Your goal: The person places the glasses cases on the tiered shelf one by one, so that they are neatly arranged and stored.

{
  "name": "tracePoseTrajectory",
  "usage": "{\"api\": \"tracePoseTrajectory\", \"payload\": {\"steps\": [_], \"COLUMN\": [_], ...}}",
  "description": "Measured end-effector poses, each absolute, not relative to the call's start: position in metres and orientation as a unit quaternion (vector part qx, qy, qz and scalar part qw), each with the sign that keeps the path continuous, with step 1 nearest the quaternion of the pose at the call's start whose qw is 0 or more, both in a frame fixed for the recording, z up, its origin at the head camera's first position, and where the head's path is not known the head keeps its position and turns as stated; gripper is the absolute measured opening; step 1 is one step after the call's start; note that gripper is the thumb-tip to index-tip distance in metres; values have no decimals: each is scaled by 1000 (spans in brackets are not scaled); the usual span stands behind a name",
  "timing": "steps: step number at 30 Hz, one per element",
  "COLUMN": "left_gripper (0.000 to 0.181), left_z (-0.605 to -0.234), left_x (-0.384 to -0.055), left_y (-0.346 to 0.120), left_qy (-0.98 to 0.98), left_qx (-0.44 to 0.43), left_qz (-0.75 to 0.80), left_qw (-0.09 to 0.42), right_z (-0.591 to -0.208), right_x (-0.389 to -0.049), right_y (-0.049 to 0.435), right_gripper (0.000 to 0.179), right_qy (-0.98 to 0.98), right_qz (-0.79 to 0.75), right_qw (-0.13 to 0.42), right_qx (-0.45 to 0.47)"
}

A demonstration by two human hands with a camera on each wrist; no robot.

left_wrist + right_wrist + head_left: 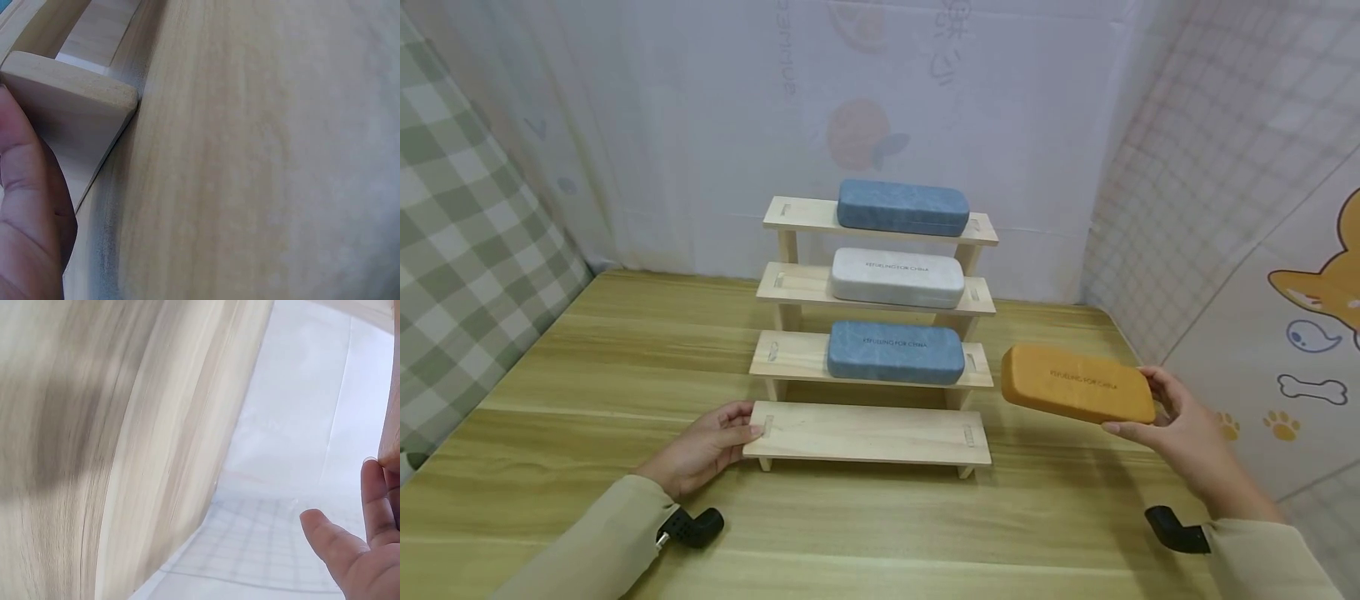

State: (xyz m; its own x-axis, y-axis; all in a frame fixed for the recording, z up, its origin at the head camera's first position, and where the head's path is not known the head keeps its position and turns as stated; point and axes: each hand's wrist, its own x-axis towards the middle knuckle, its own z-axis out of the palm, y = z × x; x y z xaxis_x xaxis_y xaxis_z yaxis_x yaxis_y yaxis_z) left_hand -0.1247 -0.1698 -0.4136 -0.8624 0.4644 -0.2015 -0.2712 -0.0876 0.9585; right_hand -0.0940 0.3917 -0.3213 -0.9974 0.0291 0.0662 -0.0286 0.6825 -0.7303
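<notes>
A stepped wooden display stand (pixel 865 433) has four tiers in the head view. My left hand (pixel 709 446) grips the left end of its lowest tier, thumb on top; the left wrist view shows the fingers (pixel 28 206) against the wooden edge. Off the stand's right side, my right hand (pixel 1183 442) holds an orange glasses case (pixel 1075 385) by its right end, raised and slightly tilted. Blue glasses cases lie on the top tier (pixel 902 208) and third tier down (pixel 895 354). Between them sits a white glasses case (pixel 897 279). The lowest tier is bare.
The stand stands on a wood-grain table (pixel 625 358). A pale printed curtain (pixel 700 150) hangs behind it, a green checked cloth (pixel 467 167) at the left, and a patterned wall covering (pixel 1225 208) at the right.
</notes>
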Motion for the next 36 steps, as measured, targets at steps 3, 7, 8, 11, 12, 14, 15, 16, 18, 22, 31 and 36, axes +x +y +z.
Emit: {"api": "tracePoseTrajectory", "payload": {"steps": [3,7,8,11,12,14,15,16,18,22,31,36], "left_gripper": [63,63,63,62,62,62,62,62,62,62,62,63], "left_z": [-414,-413,-413,-413,-413,-413,-413,-413,-414,-413,-414,-415], "left_x": [-125,-125,-125,-125,-125,-125,-126,-126,-126,-125,-125,-126], "left_y": [-170,-169,-169,-168,-168,-167,-167,-167,-166,-166,-168,-168], "left_qy": [626,625,625,624,624,625,626,627,629,631,631,631], "left_qx": [78,78,78,78,78,77,77,74,73,68,66,65], "left_qz": [734,735,735,736,736,736,735,735,734,733,733,733], "left_qw": [251,251,251,250,250,249,248,247,245,245,245,245], "right_z": [-321,-323,-323,-325,-326,-327,-328,-328,-329,-333,-338,-343], "right_x": [-91,-86,-85,-82,-81,-78,-77,-77,-75,-73,-69,-70], "right_y": [386,380,378,374,372,369,367,365,361,350,323,310], "right_gripper": [65,66,67,68,68,71,73,76,84,83,84,86], "right_qy": [-907,-891,-890,-885,-885,-889,-891,-894,-902,-892,-883,-879], "right_qz": [420,452,455,463,464,456,452,447,430,448,467,475], "right_qw": [31,27,27,27,26,22,18,14,12,17,-17,-29], "right_qx": [10,28,31,38,39,37,36,34,35,49,41,39]}}
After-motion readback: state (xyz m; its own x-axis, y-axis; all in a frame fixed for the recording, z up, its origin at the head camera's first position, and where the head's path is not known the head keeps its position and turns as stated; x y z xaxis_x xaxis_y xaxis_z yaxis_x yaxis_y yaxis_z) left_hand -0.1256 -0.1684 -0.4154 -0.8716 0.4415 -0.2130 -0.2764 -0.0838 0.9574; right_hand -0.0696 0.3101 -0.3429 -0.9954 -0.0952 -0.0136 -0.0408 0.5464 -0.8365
